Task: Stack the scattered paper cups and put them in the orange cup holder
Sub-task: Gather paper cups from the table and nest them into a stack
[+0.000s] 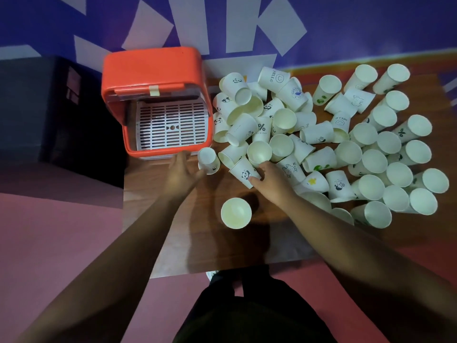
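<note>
Dark-clothed legs of the person fill the lower edge of the head view, and both bare forearms extend over the brown wooden tabletop. One white paper cup stands upright, mouth up, alone between the forearms. Right hand: its grip pinches a panda-printed white paper cup lying on its side, long axis upper left to lower right, at the near edge of the scattered heap of white paper cups. Left hand, motion-blurred: grip spread, fingertips just beside a separate small white paper cup; contact cannot be told. The orange plastic box-shaped cup holder, open over a white slatted tray, lies up and left of both hands. The left hand is nearer, so it would likely do the loading. Legible print: "HELLO" with a smiley, "HELLO" again, and "%" over "NICE DAY". A blue round emblem is unreadable.
</note>
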A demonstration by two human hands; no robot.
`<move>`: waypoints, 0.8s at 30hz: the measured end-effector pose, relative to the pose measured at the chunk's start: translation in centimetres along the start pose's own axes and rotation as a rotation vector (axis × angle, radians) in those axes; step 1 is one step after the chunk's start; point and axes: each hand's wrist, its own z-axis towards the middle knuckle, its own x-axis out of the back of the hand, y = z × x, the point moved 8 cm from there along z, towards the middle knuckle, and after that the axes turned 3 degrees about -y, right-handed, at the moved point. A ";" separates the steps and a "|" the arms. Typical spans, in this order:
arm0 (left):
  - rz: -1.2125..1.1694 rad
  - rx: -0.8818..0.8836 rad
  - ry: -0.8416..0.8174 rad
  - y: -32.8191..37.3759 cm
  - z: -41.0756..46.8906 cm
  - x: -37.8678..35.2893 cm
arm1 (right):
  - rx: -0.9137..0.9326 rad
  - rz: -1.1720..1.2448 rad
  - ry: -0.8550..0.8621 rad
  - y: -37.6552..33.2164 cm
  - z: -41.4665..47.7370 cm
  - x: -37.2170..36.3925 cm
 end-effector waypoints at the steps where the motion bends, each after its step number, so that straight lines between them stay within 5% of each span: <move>1: 0.027 0.005 0.003 0.5 0.7 -0.2 | -0.022 -0.027 -0.008 0.0 0.9 -0.5; 12: 0.279 -0.108 -0.059 1.3 3.9 -3.5 | -0.041 -0.107 -0.082 0.8 4.2 -3.9; 19: 0.282 -0.100 -0.100 1.2 3.3 -2.8 | -0.075 0.190 -0.144 2.3 1.2 -1.7; 24: 0.008 -0.094 -0.024 0.5 1.5 0.1 | -0.077 0.505 -0.076 1.3 -2.3 1.6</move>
